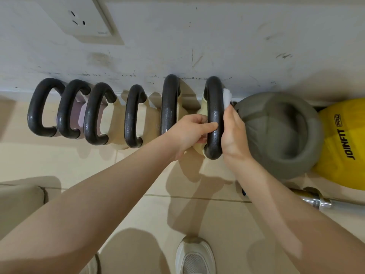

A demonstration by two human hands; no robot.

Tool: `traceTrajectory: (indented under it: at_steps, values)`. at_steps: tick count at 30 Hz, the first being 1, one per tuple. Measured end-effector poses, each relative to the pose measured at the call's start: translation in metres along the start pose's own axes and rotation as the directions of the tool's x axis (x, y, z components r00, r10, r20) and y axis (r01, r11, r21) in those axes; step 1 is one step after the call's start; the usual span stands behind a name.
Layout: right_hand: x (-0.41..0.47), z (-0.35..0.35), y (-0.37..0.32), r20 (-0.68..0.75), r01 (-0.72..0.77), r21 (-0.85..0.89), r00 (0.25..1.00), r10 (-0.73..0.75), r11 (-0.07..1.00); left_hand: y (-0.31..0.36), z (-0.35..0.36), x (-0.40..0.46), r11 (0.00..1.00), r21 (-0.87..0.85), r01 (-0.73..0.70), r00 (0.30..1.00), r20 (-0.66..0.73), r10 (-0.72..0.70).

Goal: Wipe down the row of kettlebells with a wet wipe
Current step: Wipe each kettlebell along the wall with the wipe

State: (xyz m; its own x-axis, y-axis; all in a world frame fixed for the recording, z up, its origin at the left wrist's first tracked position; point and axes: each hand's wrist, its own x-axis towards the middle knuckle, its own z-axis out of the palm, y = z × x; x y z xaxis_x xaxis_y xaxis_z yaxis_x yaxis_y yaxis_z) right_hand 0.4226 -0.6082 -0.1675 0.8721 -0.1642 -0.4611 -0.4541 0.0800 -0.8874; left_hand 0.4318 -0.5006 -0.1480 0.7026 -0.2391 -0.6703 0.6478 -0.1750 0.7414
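Observation:
Several kettlebells with dark handles stand in a row along the wall, seen from above. My left hand [190, 131] grips the handle of the rightmost kettlebell [214, 107], thumb across its top. My right hand [233, 133] lies against the right side of that same handle and holds a white wet wipe [227, 97], which sticks up past my fingertips against the handle. The cream body of this kettlebell is mostly hidden under my hands. The other handles [169, 103] to the left are untouched.
A grey soft kettlebell [280, 133] sits right of the row, a yellow ball [343, 143] beyond it. A chrome bar [320, 201] lies on the tiled floor at right. A wall socket [79, 18] is at upper left, and my white shoe [194, 256] below.

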Motion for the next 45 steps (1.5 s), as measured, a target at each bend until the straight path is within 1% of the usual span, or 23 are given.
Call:
traceTrajectory:
  at_steps: [3, 6, 7, 9, 10, 12, 14, 15, 16, 18, 21, 22, 23, 25, 26, 27, 29, 31, 34, 36, 41, 43, 45]
  values:
    - [-0.023, -0.007, 0.022, 0.043, 0.153, -0.076, 0.988, -0.151, 0.985, -0.004, 0.001, -0.004, 0.993, -0.116, 0.027, 1.000, 0.009, -0.026]
    - [-0.052, -0.010, 0.051, 0.084, 0.160, -0.153, 0.985, -0.148, 0.975, -0.007, 0.000, -0.008, 0.980, -0.194, 0.048, 0.998, -0.024, -0.054]
    - [-0.056, -0.010, 0.056, 0.062, 0.125, -0.148, 0.991, -0.116, 0.981, -0.006, 0.000, -0.009, 0.976, -0.213, 0.050, 0.998, -0.029, -0.057]
    - [-0.046, -0.008, 0.051, 0.014, 0.088, -0.024, 0.996, -0.087, 0.996, -0.005, 0.001, -0.012, 0.974, -0.221, 0.037, 0.999, -0.022, -0.043]
    - [-0.038, -0.006, 0.042, 0.002, 0.104, 0.024, 0.995, -0.104, 0.994, -0.005, 0.001, -0.014, 0.976, -0.218, 0.026, 0.999, -0.016, -0.030]
    - [-0.024, 0.000, 0.025, 0.021, 0.171, 0.015, 0.985, -0.172, 0.985, -0.004, 0.003, -0.017, 0.980, -0.197, 0.008, 1.000, -0.015, -0.011]
    - [-0.023, 0.003, 0.020, 0.070, 0.299, -0.050, 0.953, -0.295, 0.953, -0.005, 0.003, -0.020, 0.987, -0.162, 0.007, 1.000, -0.016, -0.009]
    - [-0.027, 0.002, 0.024, 0.097, 0.361, -0.115, 0.931, -0.351, 0.925, -0.005, 0.003, -0.021, 0.990, -0.142, 0.008, 1.000, -0.013, -0.010]
    - [-0.034, -0.001, 0.030, 0.128, 0.406, -0.183, 0.913, -0.388, 0.895, -0.004, 0.003, -0.023, 0.992, -0.126, 0.006, 1.000, -0.006, -0.007]
    - [-0.047, -0.010, 0.046, 0.153, 0.435, -0.318, 0.901, -0.407, 0.843, -0.002, 0.004, -0.023, 0.993, -0.117, 0.000, 1.000, 0.000, 0.000]
    - [-0.062, -0.020, 0.068, 0.079, 0.388, -0.454, 0.914, -0.397, 0.802, -0.002, 0.004, -0.021, 0.992, -0.123, 0.000, 1.000, 0.023, 0.002]
    - [-0.064, -0.022, 0.072, 0.056, 0.349, -0.459, 0.929, -0.366, 0.817, -0.003, 0.002, -0.021, 0.992, -0.128, 0.007, 0.999, 0.049, -0.001]
    - [-0.066, -0.023, 0.071, 0.032, 0.289, -0.425, 0.952, -0.305, 0.858, -0.004, -0.001, -0.020, 0.992, -0.128, 0.015, 0.996, 0.088, -0.004]
    - [-0.064, -0.022, 0.068, -0.073, 0.096, -0.230, 0.991, -0.116, 0.968, -0.007, -0.005, -0.020, 0.992, -0.123, 0.035, 0.989, 0.146, -0.017]
    - [-0.058, -0.021, 0.067, -0.116, -0.010, -0.084, 0.993, 0.000, 0.996, -0.009, -0.005, -0.020, 0.992, -0.119, 0.044, 0.988, 0.150, -0.026]
    - [-0.055, -0.018, 0.063, -0.119, -0.083, 0.051, 0.989, 0.088, 0.995, -0.010, -0.005, -0.019, 0.992, -0.115, 0.049, 0.989, 0.144, -0.032]
    - [-0.052, -0.007, 0.056, -0.132, -0.180, 0.225, 0.968, 0.213, 0.958, -0.013, -0.002, -0.019, 0.987, -0.149, 0.064, 0.989, 0.139, -0.043]
    - [-0.052, 0.001, 0.049, -0.213, -0.221, 0.275, 0.935, 0.284, 0.936, -0.016, 0.000, -0.019, 0.982, -0.179, 0.053, 0.990, 0.141, -0.028]
    - [-0.055, 0.009, 0.028, -0.174, -0.335, 0.460, 0.874, 0.453, 0.823, -0.018, -0.004, -0.023, 0.985, -0.171, 0.016, 0.990, 0.139, 0.008]
    - [-0.060, 0.009, 0.014, -0.152, -0.347, 0.448, 0.878, 0.453, 0.824, -0.019, -0.008, -0.026, 0.988, -0.153, 0.012, 0.989, 0.145, 0.010]
    - [-0.072, 0.012, 0.000, -0.239, -0.357, 0.283, 0.873, 0.425, 0.890, -0.021, -0.010, -0.035, 0.992, -0.124, 0.003, 0.987, 0.162, 0.017]
    - [-0.079, 0.012, 0.005, -0.322, -0.292, 0.232, 0.877, 0.356, 0.928, -0.023, -0.011, -0.038, 0.992, -0.124, 0.006, 0.984, 0.176, 0.016]
    - [-0.090, 0.011, 0.011, -0.356, -0.187, 0.148, 0.906, 0.229, 0.971, -0.024, -0.015, -0.041, 0.993, -0.120, 0.002, 0.985, 0.174, 0.019]
